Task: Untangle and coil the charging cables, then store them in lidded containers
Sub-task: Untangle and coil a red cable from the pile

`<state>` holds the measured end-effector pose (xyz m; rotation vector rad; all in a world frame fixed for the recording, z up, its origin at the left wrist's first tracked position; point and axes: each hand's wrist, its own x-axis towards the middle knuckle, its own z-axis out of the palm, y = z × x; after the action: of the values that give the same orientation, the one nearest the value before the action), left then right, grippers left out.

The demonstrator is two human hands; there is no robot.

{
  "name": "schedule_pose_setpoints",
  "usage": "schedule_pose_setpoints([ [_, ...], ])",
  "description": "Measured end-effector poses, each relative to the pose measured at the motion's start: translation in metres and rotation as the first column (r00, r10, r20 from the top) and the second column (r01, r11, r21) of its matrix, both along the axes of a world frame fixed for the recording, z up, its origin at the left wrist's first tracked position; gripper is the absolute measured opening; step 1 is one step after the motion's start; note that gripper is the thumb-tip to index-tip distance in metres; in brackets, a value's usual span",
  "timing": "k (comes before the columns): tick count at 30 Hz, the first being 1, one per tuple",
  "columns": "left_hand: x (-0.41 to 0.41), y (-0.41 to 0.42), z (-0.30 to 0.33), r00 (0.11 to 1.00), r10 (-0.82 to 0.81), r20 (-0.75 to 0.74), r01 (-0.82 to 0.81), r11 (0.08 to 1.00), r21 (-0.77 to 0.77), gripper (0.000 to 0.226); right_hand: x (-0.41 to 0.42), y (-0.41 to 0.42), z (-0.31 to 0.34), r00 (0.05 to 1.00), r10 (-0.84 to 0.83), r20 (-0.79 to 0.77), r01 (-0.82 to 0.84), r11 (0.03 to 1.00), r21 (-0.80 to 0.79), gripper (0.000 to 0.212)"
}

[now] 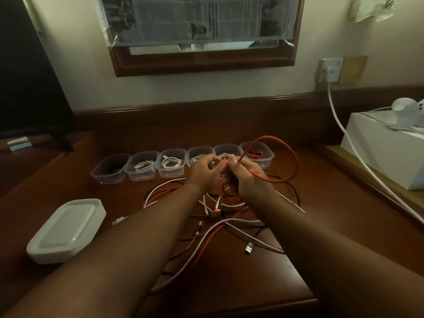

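Toward the near edge of the desk (229,283) a tangle of cables (220,216) remains unsorted, and the stack of lids (66,230) at the left edge is unused. Above the tangle, a red cable (282,157) is pinched by the right hand (247,177) and left hand (204,171), held close together. Toward the far edge, six open containers (183,164) are lined up, most already holding cables, so roughly half seems left.

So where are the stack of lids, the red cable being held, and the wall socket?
stack of lids (66,228): head view, top lid's flat face.
red cable (296,161): head view, raised loop's right side.
wall socket (330,68): head view, its white faceplate.
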<state>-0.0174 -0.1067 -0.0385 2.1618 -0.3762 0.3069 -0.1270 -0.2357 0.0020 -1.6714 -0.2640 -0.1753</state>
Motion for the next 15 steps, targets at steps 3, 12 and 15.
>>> schedule_pose_setpoints([
  [3, 0.011, -0.001, -0.006, 0.986, -0.031, 0.163, 0.009, 0.992, 0.129, 0.015, 0.002, -0.007, -0.009, 0.997, 0.061, -0.042, -0.057, 0.996, 0.069, 0.039],
  [12, 0.045, -0.009, 0.013, 0.977, 0.092, 0.192, -0.082, 0.995, -0.059, 0.021, 0.01, -0.019, -0.025, 0.992, -0.035, 0.118, 0.019, 0.991, 0.135, 0.041],
  [15, 0.064, 0.003, 0.02, 0.979, 0.109, 0.171, -0.121, 0.991, 0.057, 0.033, 0.012, -0.028, -0.031, 0.979, -0.129, 0.159, 0.098, 0.977, 0.188, 0.038],
])
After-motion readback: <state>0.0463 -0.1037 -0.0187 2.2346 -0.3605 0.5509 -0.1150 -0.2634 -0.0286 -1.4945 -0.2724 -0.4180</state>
